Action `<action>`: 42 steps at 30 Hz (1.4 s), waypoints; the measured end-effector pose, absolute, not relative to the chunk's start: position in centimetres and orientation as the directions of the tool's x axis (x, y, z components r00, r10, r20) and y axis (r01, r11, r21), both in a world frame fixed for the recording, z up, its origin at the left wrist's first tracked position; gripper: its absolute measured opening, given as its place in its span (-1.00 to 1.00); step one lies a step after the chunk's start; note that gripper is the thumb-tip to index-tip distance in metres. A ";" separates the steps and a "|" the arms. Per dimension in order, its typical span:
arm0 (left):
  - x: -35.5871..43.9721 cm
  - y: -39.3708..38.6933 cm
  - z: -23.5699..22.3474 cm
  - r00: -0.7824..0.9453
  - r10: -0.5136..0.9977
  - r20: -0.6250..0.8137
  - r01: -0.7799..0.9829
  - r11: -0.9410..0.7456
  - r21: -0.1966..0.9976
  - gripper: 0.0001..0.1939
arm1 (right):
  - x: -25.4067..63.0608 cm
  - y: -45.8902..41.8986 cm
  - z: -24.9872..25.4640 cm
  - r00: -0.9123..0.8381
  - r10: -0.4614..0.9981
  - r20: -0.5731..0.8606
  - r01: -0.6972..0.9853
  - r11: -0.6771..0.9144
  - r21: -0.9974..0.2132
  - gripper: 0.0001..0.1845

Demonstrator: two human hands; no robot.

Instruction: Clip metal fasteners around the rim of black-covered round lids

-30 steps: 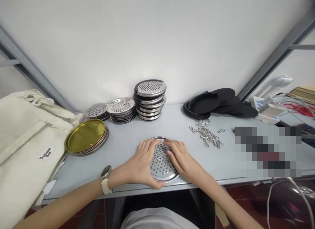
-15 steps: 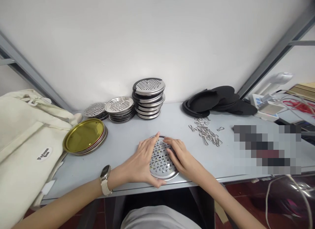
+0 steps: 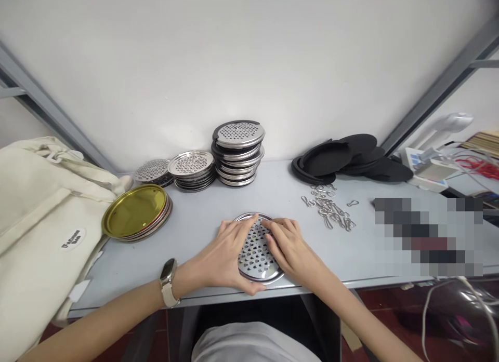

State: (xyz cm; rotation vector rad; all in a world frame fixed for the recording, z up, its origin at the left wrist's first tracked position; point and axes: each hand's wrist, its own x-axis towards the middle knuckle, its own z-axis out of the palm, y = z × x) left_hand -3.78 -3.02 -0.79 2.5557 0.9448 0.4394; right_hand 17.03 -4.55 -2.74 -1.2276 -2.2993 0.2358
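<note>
A round metal grater plate (image 3: 257, 255) with rows of raised holes lies at the table's front edge, between my two hands. My left hand (image 3: 226, 255) spans its left side, thumb along the near rim and fingers toward the far rim. On the right side, my right hand (image 3: 290, 247) has its fingers bent over the rim and onto the face near the top. My palms hide the plate's left and right edges. A watch with a pale strap (image 3: 168, 284) is on my left wrist.
Gold round lids (image 3: 134, 211) are stacked at left beside a cream bag (image 3: 35, 222). Behind stand stacks of grater plates (image 3: 191, 164) and black-rimmed graters (image 3: 239, 136). Black plastic round parts (image 3: 327, 159) and loose metal clips (image 3: 331, 211) lie to the right. A pixelated patch covers the far right.
The view has shifted slightly. My right fingers have shifted a little along the plate's upper edge, and the light on its holes looks different. Both hands stay on it.
</note>
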 end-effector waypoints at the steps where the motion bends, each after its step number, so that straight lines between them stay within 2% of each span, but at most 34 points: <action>1: -3.8 -3.0 -0.8 0.729 0.666 0.158 0.550 -0.708 0.443 0.18 | 17.0 -4.6 -2.7 -0.453 0.817 0.358 0.728 0.570 -0.380 -0.70; 5: -4.0 -3.1 -1.0 0.740 0.650 0.173 0.551 -0.734 0.397 0.01 | 16.9 -4.6 -2.7 -0.433 0.821 0.373 0.736 0.561 -0.379 -0.73; 8: -4.1 -3.0 -1.1 0.758 0.626 0.185 0.536 -0.758 0.372 -0.04 | 16.9 -4.5 -2.9 -0.423 0.820 0.386 0.737 0.559 -0.379 -0.73; 16: -4.3 -2.8 -1.1 0.772 0.611 0.177 0.531 -0.772 0.349 -0.02 | 18.1 -2.7 -2.2 -0.276 0.909 0.312 0.699 0.413 -0.583 -0.77; 19: -4.2 -2.7 -1.1 0.778 0.601 0.185 0.523 -0.782 0.340 -0.02 | 18.2 -1.4 -1.8 -0.298 0.925 0.235 0.692 0.379 -0.614 -0.67; 25: -4.2 -2.5 -1.0 0.786 0.596 0.164 0.525 -0.784 0.332 -0.02 | 17.6 0.1 -0.8 -0.341 0.924 0.172 0.693 0.371 -0.618 -0.81; 33: -4.2 -2.3 -1.0 0.798 0.578 0.171 0.498 -0.791 0.355 0.00 | 17.6 0.4 0.1 -0.372 0.913 0.167 0.676 0.390 -0.625 -0.82; 42: -4.3 -2.3 -1.3 0.799 0.578 0.166 0.500 -0.792 0.351 0.01 | 18.1 1.0 -1.1 -0.356 0.916 0.185 0.642 0.384 -0.664 -0.86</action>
